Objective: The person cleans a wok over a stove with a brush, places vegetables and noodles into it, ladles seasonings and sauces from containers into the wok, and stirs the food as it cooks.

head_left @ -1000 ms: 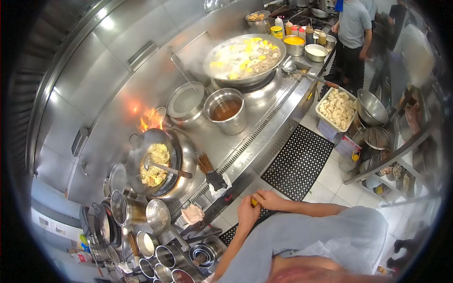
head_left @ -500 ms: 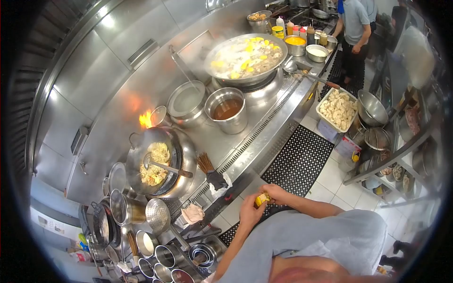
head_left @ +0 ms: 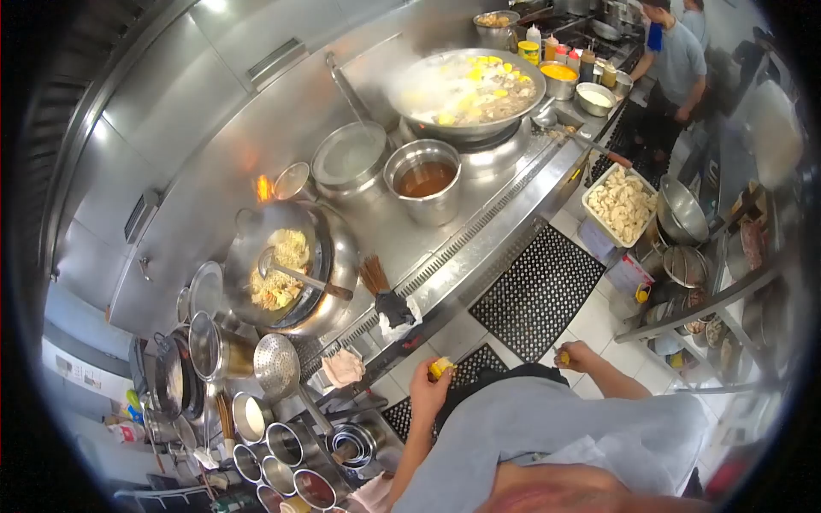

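My left hand (head_left: 428, 392) is closed around a yellow chunk (head_left: 441, 368) that looks like a piece of corn cob, in front of my body. Apart from it, on the other side, my right hand (head_left: 583, 357) pinches a smaller yellow piece (head_left: 564, 357) of what looks like the same corn. Ahead on the range, a wok (head_left: 235, 256) holds noodles with a ladle (head_left: 295, 274) resting in it. Farther back, a large steaming pan (head_left: 534, 79) contains similar yellow chunks and other food.
A pot of brown liquid (head_left: 426, 179) and a lidded pot (head_left: 349, 156) stand on the steel range. A skimmer (head_left: 278, 368) and several metal containers (head_left: 285, 445) are at left. A tub of pale pieces (head_left: 620, 205) stands right, beyond a rubber mat (head_left: 539, 291). A co-worker (head_left: 680, 64) stands far right.
My hands were together on the yellow chunk; now they are apart, each with a piece. The right hand has moved right, the left slightly left. The view has shifted a little.
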`<state>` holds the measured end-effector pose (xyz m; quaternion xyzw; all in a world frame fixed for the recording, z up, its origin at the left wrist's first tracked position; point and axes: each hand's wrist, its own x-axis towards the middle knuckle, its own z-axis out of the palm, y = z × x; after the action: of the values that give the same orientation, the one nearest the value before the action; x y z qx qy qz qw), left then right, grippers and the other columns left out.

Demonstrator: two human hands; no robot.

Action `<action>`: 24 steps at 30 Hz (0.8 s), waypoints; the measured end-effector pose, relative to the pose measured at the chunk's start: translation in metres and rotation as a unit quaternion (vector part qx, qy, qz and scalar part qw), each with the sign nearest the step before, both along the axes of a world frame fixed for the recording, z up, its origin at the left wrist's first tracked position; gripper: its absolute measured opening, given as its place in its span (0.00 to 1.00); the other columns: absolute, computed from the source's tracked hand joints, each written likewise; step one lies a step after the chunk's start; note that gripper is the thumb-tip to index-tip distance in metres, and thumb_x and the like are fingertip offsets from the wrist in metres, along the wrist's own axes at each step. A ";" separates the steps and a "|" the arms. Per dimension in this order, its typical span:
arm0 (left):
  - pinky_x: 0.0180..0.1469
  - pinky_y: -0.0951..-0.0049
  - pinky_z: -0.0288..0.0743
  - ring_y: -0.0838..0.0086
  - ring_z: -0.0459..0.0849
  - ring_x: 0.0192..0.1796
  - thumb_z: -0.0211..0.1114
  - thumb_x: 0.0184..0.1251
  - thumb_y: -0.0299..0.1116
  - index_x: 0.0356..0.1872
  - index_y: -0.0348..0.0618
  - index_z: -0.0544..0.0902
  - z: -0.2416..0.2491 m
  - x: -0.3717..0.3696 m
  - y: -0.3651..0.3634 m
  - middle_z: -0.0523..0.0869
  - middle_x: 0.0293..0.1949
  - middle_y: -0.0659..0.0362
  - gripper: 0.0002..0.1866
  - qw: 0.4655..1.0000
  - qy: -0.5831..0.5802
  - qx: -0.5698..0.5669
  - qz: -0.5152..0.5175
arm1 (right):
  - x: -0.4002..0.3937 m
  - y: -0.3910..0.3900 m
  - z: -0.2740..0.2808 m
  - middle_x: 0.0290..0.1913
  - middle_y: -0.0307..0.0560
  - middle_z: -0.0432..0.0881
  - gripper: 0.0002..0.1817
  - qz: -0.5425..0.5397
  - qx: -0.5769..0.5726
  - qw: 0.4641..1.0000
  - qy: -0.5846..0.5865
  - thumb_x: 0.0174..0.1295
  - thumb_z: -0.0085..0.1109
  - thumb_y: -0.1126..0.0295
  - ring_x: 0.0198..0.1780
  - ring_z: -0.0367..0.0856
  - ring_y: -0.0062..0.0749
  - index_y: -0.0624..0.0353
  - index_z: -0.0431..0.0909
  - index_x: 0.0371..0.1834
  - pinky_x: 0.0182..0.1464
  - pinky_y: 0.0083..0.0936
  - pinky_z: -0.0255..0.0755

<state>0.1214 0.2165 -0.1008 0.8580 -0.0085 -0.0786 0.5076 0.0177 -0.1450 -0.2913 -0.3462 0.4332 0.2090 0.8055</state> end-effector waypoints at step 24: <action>0.42 0.71 0.76 0.72 0.82 0.36 0.70 0.58 0.38 0.49 0.38 0.79 -0.002 -0.008 0.008 0.85 0.36 0.53 0.20 0.995 -0.078 0.065 -0.014 | 0.119 0.116 0.487 0.56 0.48 0.76 0.19 0.364 -0.098 0.603 -0.703 0.67 0.43 0.81 0.57 0.77 0.35 0.67 0.66 0.62 0.61 0.28 0.72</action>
<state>0.1131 0.2243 -0.1030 0.8923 -0.0551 -0.0185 0.4477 0.1368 -0.0285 0.1958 -0.5921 -0.4106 0.1339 0.6803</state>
